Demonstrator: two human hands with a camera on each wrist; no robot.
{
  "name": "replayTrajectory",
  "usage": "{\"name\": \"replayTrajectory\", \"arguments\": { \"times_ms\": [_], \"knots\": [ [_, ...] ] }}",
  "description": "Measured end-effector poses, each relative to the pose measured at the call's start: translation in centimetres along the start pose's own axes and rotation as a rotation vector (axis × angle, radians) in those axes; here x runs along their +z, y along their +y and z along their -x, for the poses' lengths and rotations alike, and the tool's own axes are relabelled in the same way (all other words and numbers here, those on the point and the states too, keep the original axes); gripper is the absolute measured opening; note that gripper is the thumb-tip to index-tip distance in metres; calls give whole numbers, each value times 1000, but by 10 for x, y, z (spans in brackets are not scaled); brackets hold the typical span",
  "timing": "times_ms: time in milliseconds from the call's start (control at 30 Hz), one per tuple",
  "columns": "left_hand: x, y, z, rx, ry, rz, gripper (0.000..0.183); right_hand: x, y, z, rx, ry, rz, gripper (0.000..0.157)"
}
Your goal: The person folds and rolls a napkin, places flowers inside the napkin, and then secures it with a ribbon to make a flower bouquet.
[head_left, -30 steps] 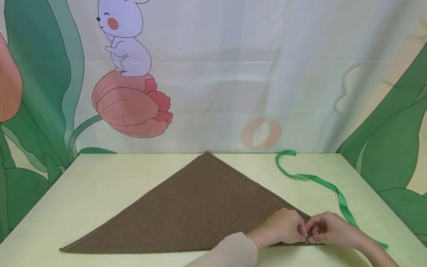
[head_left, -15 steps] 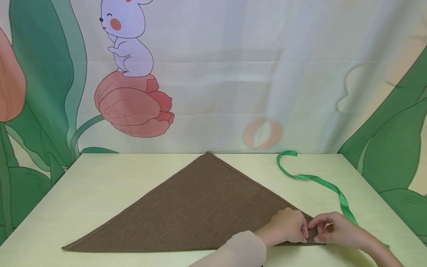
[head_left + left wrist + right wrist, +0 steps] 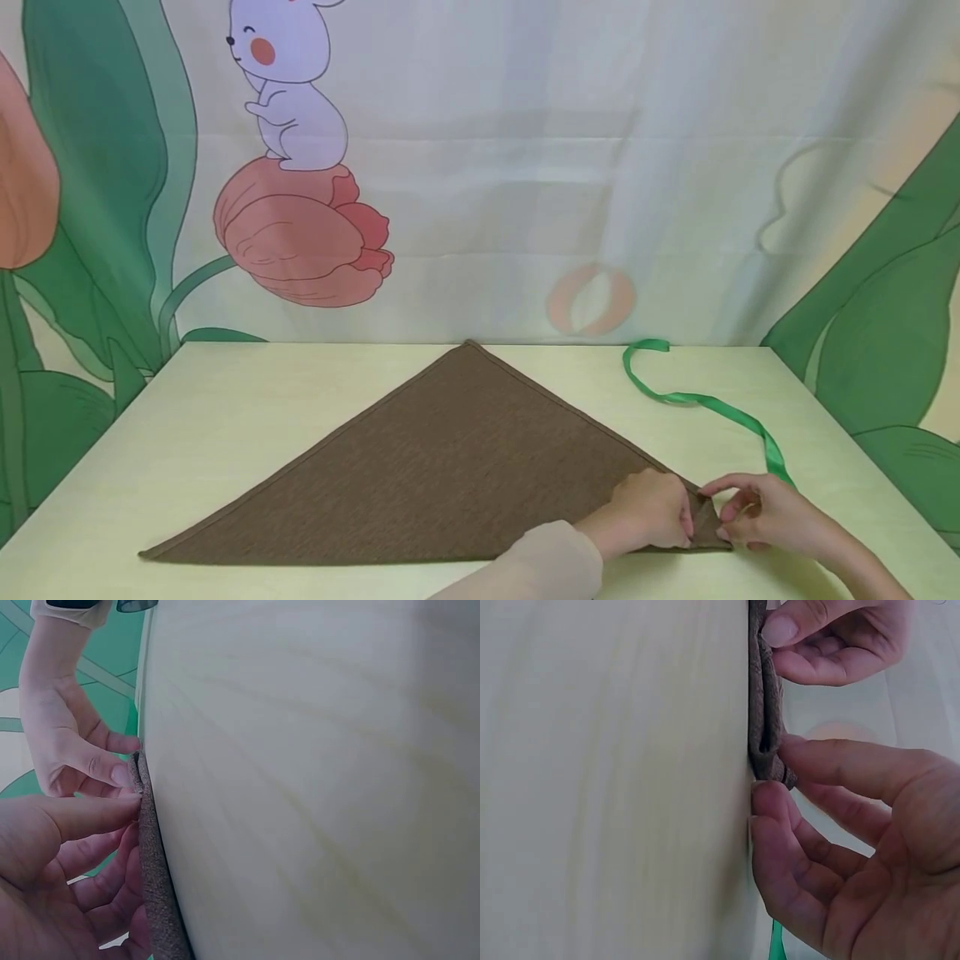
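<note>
A brown cloth lies on the table as a wide triangle, its peak at the table's back edge. Both hands are at its right-hand corner, where a small patch is folded over. My left hand pinches the cloth there with curled fingers, the thumb along the near edge in the left wrist view. Just to its right, my right hand grips the folded end between thumb and fingers. Seen from the right wrist, the cloth shows stacked layers at its edge, with the right fingertips around its end.
A green ribbon curves across the right side of the table, partly hidden behind the right hand. A printed curtain with a rabbit and tulips hangs right behind the table's back edge.
My right hand has shifted slightly to the right, away from the left, so more of the folded patch shows between them. The left hand has moved only slightly.
</note>
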State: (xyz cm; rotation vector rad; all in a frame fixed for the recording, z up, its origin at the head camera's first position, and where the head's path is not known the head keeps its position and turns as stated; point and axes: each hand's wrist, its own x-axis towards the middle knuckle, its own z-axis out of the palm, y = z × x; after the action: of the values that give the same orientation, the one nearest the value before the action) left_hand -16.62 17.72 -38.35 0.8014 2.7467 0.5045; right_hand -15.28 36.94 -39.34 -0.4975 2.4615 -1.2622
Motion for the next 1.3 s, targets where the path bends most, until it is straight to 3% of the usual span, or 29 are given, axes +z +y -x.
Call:
{"name": "replayTrajectory", "arguments": {
  "times_ms": [200,433,600,833,933,1067,1300],
  "knots": [
    [-2,0,0,23,-1,9,14,1,-4,-2,82,21,-55,48],
    [-1,2,0,-13,21,-12,17,3,-9,-1,177,62,-48,51],
    [-2,2,0,-27,16,-11,15,4,-10,1,202,78,-52,61],
    [-3,-5,0,11,-38,31,9,3,-14,0,184,16,-152,68],
    [-5,-12,1,47,-78,99,6,4,-18,-2,188,5,-180,67],
    [-9,-24,2,86,-154,277,9,7,-25,-5,192,6,-214,66],
    [-11,-35,9,69,-247,621,15,14,-36,-9,146,0,-214,60]
  ]
}}
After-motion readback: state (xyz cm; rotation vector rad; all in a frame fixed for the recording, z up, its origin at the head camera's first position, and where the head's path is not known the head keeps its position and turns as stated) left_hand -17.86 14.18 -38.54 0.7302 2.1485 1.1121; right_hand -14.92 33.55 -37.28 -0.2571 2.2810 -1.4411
